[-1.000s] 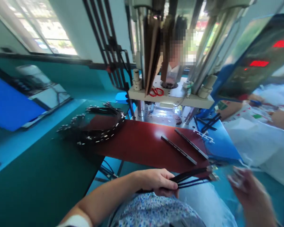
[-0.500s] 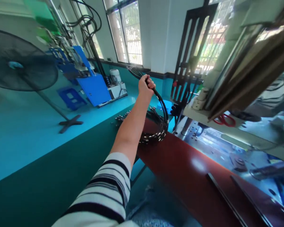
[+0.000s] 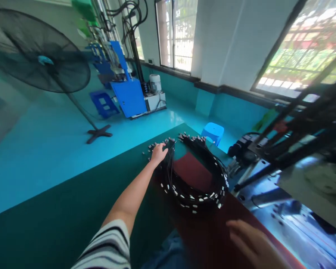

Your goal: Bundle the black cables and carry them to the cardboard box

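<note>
A bundle of black cables (image 3: 197, 200) with small white tags lies curved in a horseshoe on the tables, its metal-tipped ends at the far side. My left hand (image 3: 159, 152) rests at the left ends of the cables, its thumb apart from the fingers and nothing visibly gripped. Close to me at the lower right, my right hand (image 3: 250, 241) is blurred over the dark red board (image 3: 194, 170), fingers stretched out. It holds nothing that I can see and is apart from the bundle.
A machine with metal rods (image 3: 268, 200) stands against the right edge of the board. The green tabletop (image 3: 100, 201) extends to the left. Beyond it are a blue stool (image 3: 212, 130), a standing fan (image 3: 47, 61) and a blue machine cabinet (image 3: 128, 99).
My left hand has let go of the raised cables and come down to their left ends. The bundle now lies flat, my right hand has come into view, and the camera has turned left.
</note>
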Demonstrator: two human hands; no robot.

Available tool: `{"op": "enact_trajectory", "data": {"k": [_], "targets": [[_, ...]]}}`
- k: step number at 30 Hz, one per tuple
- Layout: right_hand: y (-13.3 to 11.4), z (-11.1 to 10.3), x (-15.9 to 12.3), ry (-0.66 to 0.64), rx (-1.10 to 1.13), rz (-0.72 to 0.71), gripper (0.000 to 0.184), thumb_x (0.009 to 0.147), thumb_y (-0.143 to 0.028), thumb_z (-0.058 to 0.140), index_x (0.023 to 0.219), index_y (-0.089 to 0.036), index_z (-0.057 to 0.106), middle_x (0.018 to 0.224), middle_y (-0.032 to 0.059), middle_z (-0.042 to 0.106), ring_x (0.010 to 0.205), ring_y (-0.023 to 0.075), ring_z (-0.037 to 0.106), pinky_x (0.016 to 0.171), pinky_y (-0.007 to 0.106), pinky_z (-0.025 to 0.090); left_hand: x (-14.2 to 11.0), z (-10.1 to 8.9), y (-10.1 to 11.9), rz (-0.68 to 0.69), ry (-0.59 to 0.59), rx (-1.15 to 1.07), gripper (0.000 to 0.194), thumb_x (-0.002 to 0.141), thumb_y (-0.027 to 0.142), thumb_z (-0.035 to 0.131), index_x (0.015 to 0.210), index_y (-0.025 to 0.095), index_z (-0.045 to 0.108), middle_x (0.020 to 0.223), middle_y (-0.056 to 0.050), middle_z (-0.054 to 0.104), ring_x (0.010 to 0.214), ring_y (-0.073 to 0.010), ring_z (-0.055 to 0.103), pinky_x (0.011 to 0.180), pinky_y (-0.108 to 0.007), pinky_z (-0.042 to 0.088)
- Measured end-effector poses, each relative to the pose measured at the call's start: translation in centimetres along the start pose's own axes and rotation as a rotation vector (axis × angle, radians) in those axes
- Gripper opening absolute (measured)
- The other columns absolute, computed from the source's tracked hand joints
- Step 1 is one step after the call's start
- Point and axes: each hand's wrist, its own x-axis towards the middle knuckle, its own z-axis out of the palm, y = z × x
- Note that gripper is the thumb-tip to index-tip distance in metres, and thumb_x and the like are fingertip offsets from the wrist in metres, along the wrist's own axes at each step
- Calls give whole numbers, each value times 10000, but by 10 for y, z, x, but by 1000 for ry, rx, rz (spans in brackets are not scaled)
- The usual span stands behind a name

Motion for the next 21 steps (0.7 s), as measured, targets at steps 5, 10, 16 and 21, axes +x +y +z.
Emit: {"op": "enact_trajectory", "data": {"k": [5, 10, 16, 21], "targets": [[-28, 2, 127, 41, -216, -142, 311, 837, -324, 379, 981, -157, 599, 937, 98, 638, 856, 221, 604, 775, 362, 482, -45, -50, -60, -65, -50, 279, 159, 770, 344, 543, 755, 186, 547, 817, -45, 544, 826, -211, 548, 798, -345, 401], [-60, 54, 152, -206, -376, -384, 218, 834, -166, 426, 964, -175, 601, 874, 61, 608, 847, 209, 575, 760, 364, 474, -55, -17, -34, -56, -169, 641, 706, 694, 701, 439, 1172, 182, 451, 1145, -169, 469, 963, -356, 529, 739, -444, 433], [-62, 112, 115, 125, -520, -604, 405, 741, -249, 617, 1119, -130, 534, 1085, 125, 567, 1005, 272, 517, 824, 410, 462, -50, 19, -19, -117, -174, 626, 682, 648, 464, 592, 1227, 157, 404, 1133, -194, 430, 1006, -395, 480, 736, -465, 446], [-71, 143, 115, 302, -641, -560, 597, 669, -210, 620, 1231, -92, 454, 1134, 137, 565, 1055, 309, 481, 874, 443, 418, -68, 12, -47, -48, 66, 254, 617, 685, 260, 567, 1233, 115, 323, 1202, -166, 414, 1135, -238, 442, 923, -327, 398]]}}
